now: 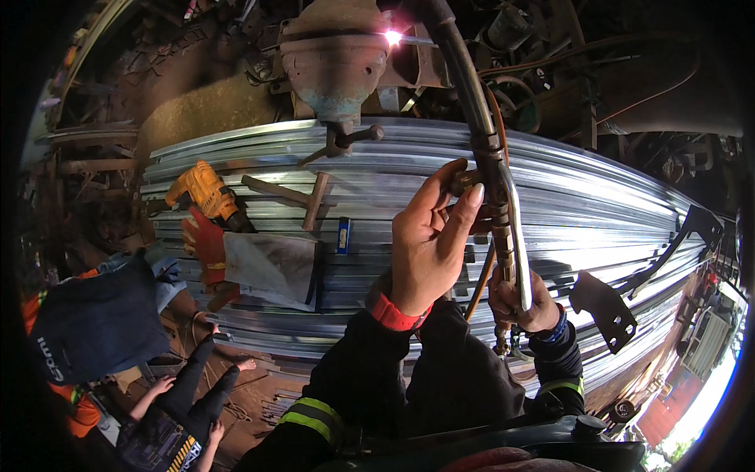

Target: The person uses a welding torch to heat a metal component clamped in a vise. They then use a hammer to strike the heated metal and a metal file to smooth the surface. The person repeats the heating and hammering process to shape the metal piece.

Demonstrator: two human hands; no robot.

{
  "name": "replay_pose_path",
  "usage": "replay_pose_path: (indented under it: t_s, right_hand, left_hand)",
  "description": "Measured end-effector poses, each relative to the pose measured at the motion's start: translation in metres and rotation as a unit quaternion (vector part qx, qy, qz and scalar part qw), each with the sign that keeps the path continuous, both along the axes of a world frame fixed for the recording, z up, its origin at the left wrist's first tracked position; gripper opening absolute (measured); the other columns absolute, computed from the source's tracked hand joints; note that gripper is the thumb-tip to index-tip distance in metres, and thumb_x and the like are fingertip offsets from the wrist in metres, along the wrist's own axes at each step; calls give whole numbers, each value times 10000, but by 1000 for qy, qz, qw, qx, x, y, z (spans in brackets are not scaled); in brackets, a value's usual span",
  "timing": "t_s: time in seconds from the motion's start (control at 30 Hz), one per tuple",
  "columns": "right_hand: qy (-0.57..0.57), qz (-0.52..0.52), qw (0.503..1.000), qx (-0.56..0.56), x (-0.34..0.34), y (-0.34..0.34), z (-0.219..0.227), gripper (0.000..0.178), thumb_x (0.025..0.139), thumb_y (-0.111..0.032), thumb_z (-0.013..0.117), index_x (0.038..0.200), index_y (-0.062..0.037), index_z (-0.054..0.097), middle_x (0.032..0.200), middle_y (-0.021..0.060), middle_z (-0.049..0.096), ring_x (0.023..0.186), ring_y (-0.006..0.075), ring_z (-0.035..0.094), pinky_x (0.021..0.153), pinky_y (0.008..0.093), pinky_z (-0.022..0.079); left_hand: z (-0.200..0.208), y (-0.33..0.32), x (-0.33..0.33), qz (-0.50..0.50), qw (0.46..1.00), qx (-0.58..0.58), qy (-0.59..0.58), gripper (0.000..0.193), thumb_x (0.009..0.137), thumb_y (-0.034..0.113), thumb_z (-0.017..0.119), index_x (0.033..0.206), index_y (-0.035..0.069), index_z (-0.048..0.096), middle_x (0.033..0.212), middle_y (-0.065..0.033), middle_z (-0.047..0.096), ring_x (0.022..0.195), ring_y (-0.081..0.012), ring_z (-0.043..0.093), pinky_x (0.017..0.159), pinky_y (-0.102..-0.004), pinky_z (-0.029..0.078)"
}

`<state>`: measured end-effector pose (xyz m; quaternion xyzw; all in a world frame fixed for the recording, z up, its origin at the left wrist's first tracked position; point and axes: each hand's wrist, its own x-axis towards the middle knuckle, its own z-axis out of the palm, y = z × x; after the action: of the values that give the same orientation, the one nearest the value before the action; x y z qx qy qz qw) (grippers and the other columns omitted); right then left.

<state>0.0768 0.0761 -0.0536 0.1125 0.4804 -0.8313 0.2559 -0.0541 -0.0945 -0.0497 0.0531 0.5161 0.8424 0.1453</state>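
The right hand is wrapping tightly round the torch, which is reaching over metal bars toward the vise, while the loosely curled left hand is pinching 1 valve knob, where small turns would be serving best.

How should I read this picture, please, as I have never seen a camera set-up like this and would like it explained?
There is no robot here: a wide fisheye camera on a person's head looks down at their own bare hands, so straight edges bend. The right hand grips the lower part of a metal torch with a silver lever. The left hand has its thumb and fingers at a knob on the torch's side. Beyond them, a bright glow shows beside a vise. Long silver metal bars spread beneath; on them lie a yellow power tool, a hammer and a small blue object. Part of another person shows at the lower left.
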Motion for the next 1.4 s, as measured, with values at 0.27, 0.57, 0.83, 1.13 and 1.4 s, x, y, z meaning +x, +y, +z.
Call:
replay_pose_path:
  t_s: [0.27, 0.57, 0.83, 1.13, 1.4]
  right_hand:
    - [-12, 3, 1000, -13, 0, 2, -2, 383, 830, 60, 416, 1198, -44, 404, 746, -1, 438, 588, 61, 413, 465, 190, 333]
    - [-34, 5, 999, 21, 3, -4, 3, 161, 992, -123, 472, 1126, -40, 436, 692, -28, 433, 530, 44, 388, 455, 200, 317]
    - [-28, 3, 999, 40, 2, -5, 6, 159, 996, -127, 471, 1119, -34, 434, 694, -30, 431, 544, 43, 401, 462, 200, 327]
    - [-24, -7, 999, 35, -2, -4, 5, 182, 911, -26, 453, 1092, -31, 429, 696, -29, 416, 553, 52, 402, 466, 199, 332]
    - [-36, -2, 999, 11, -4, -4, 5, 252, 894, -4, 442, 1144, -25, 416, 703, -28, 415, 561, 53, 397, 477, 194, 335]
  left_hand:
    - [2, 0, -1, -5, 1000, 17, -7, 383, 971, 138, 595, 1292, -52, 505, 1134, -96, 643, 1030, -104, 598, 897, -242, 496]
    - [-4, -3, 4, 7, 1000, -17, 8, 389, 968, 144, 600, 1290, -54, 508, 1142, -104, 644, 1041, -116, 602, 906, -252, 495]
    - [-1, -2, 4, 6, 1000, -8, 2, 396, 966, 152, 606, 1291, -53, 509, 1133, -103, 650, 1043, -107, 602, 900, -243, 487]
    - [4, -1, -4, -3, 1000, 8, 0, 379, 971, 135, 592, 1282, -61, 503, 1101, -112, 652, 990, -111, 628, 865, -239, 509]
    - [-1, -3, -1, 5, 1000, -25, 12, 390, 965, 147, 611, 1290, -47, 515, 1122, -81, 655, 1035, -99, 595, 887, -222, 463]
